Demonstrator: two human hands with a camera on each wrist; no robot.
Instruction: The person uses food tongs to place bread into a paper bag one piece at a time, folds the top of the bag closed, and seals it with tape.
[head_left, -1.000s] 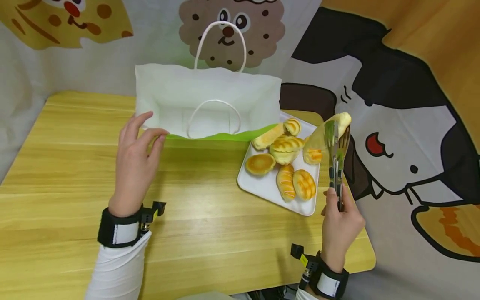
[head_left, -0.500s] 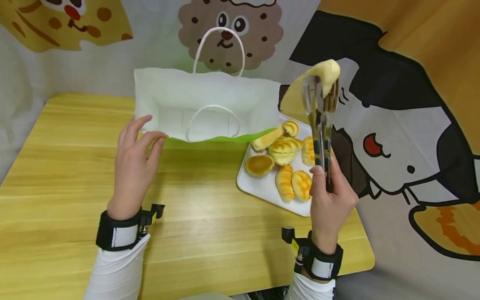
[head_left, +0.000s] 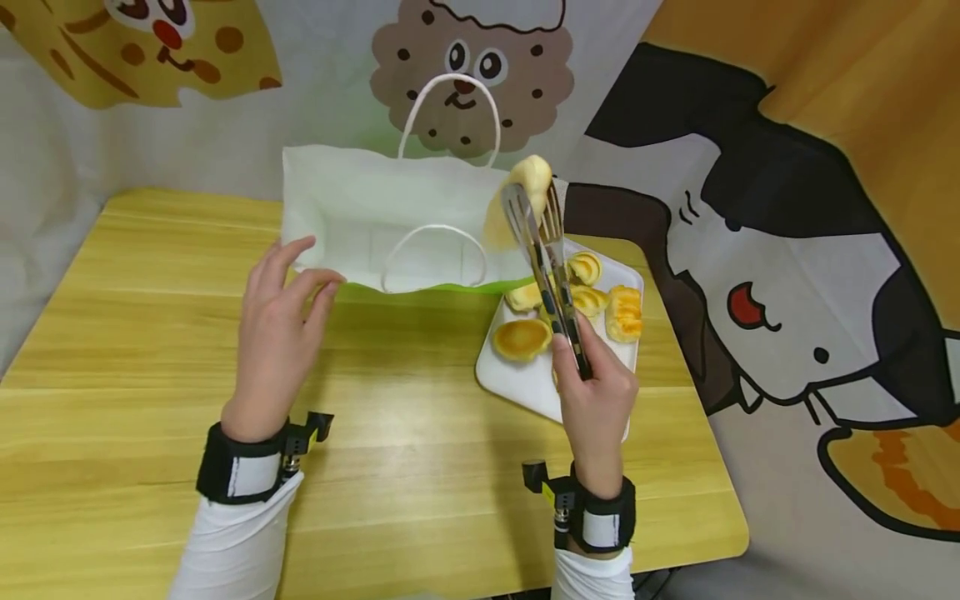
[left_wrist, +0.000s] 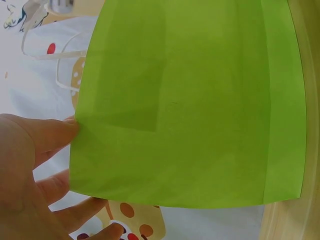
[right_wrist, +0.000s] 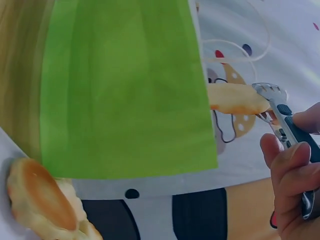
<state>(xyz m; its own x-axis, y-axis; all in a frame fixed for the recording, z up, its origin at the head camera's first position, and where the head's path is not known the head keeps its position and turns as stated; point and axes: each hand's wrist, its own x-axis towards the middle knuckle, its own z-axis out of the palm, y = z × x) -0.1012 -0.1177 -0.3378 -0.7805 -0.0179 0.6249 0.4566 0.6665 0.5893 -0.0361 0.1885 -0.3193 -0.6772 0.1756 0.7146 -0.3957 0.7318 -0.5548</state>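
A green paper bag (head_left: 360,183) with a white inside and white handles stands with its mouth open on the table. At its front left corner my left hand (head_left: 277,346) pinches the rim between thumb and fingers; the left wrist view shows the green side of the bag (left_wrist: 190,110). My right hand (head_left: 596,408) grips metal food tongs (head_left: 555,283) with dark handle parts. Between the tips of the tongs is a long pale bread roll (head_left: 532,177), over the bag's right end. In the right wrist view the bread roll (right_wrist: 232,97) reaches past the bag's top edge.
A white tray (head_left: 510,379) with several breads stands right of the bag, partly hidden by the right hand and tongs. One flat round bread (head_left: 521,340) lies at its left. The wooden table (head_left: 405,467) ends at a printed curtain (head_left: 630,158) behind and right.
My right hand lifted the tongs and bread roll up off the tray side, then carried them left to the bag's right end. The left hand keeps its hold on the rim.
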